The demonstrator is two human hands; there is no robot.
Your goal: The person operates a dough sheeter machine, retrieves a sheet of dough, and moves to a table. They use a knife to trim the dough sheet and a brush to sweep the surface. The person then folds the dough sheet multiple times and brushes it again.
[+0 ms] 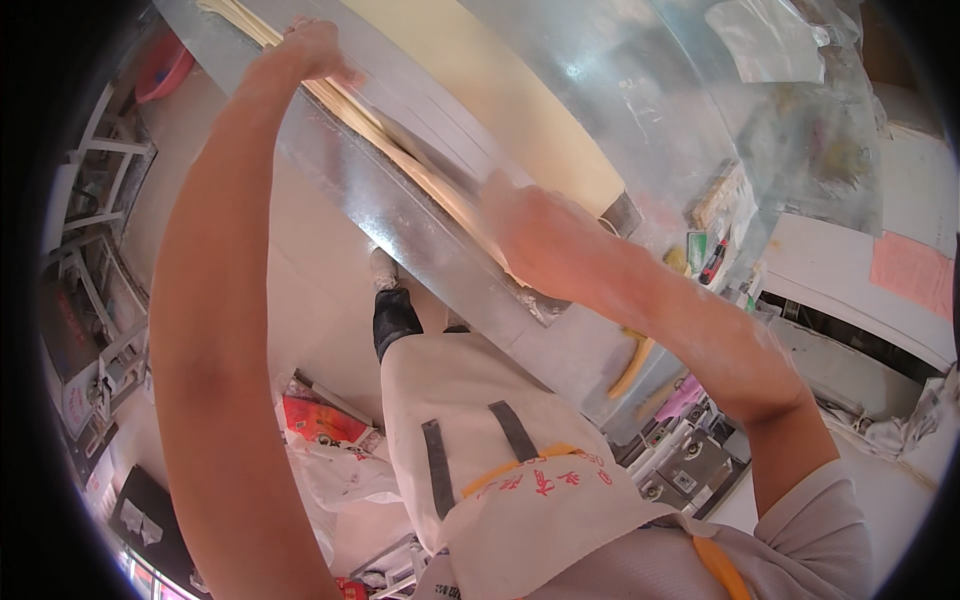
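A long pale grey sheet (435,112), blurred, stretches between my hands over a metal-topped table (315,161). At its far end, my left hand (315,49) has its fingers curled over the sheet's edge. My right hand (532,225) is at the near end, on the edge of a layered stack of thin, cream-coloured sheets (375,135) that look like dough. Blur hides the right fingers, so their grip is unclear. Behind the grey sheet lies a wide, smooth, pale yellow sheet (510,82), probably dough too. White powder dusts my right forearm.
A red-and-black cutter (713,262), a green-and-white box (697,252) and a yellow curved handle (631,366) are to the right. Clear plastic sheeting (810,150) covers the back right. A pink basin (165,67) and metal racks (105,172) stand left. Bags (330,450) lie below.
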